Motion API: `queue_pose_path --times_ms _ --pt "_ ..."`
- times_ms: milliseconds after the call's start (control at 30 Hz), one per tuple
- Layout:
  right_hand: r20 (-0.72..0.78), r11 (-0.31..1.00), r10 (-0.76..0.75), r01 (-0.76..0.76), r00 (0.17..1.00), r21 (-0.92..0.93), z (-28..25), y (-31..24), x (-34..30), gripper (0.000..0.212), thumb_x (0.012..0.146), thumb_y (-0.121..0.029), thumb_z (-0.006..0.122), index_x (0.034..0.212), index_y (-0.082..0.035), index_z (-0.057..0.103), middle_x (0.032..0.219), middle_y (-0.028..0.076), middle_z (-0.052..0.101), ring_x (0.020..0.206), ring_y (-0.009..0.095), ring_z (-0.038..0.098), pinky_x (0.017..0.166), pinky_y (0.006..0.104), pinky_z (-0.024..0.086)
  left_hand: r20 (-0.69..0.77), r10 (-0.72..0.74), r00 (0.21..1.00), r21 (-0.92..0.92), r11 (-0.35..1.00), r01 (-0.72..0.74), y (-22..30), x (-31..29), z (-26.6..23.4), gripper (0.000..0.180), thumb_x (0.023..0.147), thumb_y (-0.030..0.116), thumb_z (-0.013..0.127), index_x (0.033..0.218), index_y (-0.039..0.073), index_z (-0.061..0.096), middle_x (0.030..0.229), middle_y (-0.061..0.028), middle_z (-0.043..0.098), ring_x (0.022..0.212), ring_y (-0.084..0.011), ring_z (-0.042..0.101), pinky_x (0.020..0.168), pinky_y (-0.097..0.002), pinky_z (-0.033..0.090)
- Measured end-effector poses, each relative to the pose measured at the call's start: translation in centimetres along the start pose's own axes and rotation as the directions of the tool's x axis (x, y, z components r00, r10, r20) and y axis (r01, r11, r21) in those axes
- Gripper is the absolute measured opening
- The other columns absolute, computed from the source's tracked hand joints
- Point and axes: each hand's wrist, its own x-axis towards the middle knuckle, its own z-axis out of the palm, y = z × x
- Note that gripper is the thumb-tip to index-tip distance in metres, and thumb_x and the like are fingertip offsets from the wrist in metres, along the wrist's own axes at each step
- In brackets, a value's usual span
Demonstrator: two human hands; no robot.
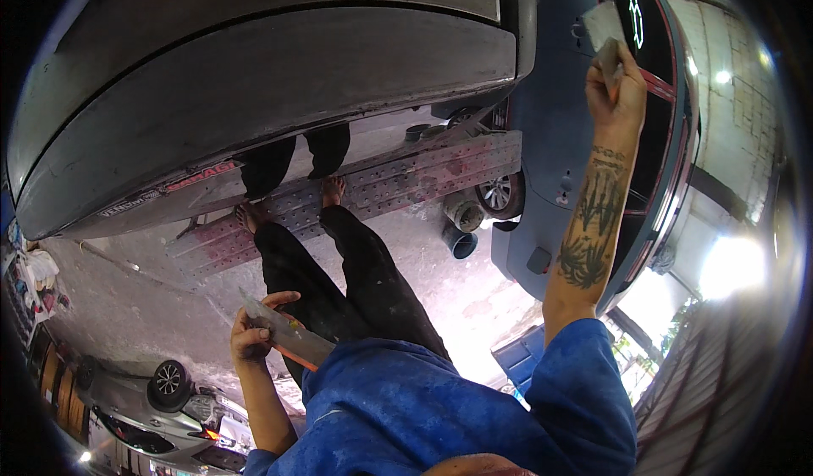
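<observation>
My left hand (252,334), low and in front of my body, grips a flat, grey-smeared filler board (295,339) with an orange edge and a small yellow smudge. My right arm is raised far out to the right. In its fingers my right hand (625,91) pinches a putty knife (604,25) whose wide pale blade points up, with a bit of orange showing near the palm. Behind that blade is the dark blue-grey side of a car (555,137). Ahead of me curves a large grey vehicle panel (279,74), apart from both hands.
I stand barefoot on a perforated metal plank (381,184) with reddish stains. Buckets (460,241) sit by a car wheel (500,195) right of the plank. A silver car (144,417) stands at the lower left, near piled cloths (38,273). A blue box-like object (521,357) is behind my right side.
</observation>
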Motion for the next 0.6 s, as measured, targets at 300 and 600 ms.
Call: queue_pose_path --times_ms 300,600 --pt "-0.214 0.984 -0.070 0.033 0.974 -0.174 1.7 5.9 -2.8 0.019 0.085 -0.009 0.067 0.100 -0.001 0.058 0.095 0.011 0.064 0.086 0.022 0.066 0.073 0.0361 0.056 0.034 -0.035 0.999 0.016 0.999 0.034 0.1 0.5 0.6 0.067 0.060 0.012 0.071 0.114 -0.019 0.048 0.124 -0.0384 0.048 0.080 -0.0464 0.067 0.067 -0.0532 0.057" --pt "-0.262 0.993 -0.085 0.060 0.961 -0.101 4.9 10.9 -5.6 0.017 0.083 -0.002 0.063 0.095 0.004 0.051 0.090 0.013 0.058 0.074 0.020 0.062 0.060 0.0354 0.054 0.007 -0.031 0.999 0.067 0.997 0.031 0.3 -0.1 1.2 0.063 0.058 0.013 0.070 0.114 -0.010 0.053 0.123 -0.0383 0.049 0.080 -0.0466 0.067 0.067 -0.0528 0.057"
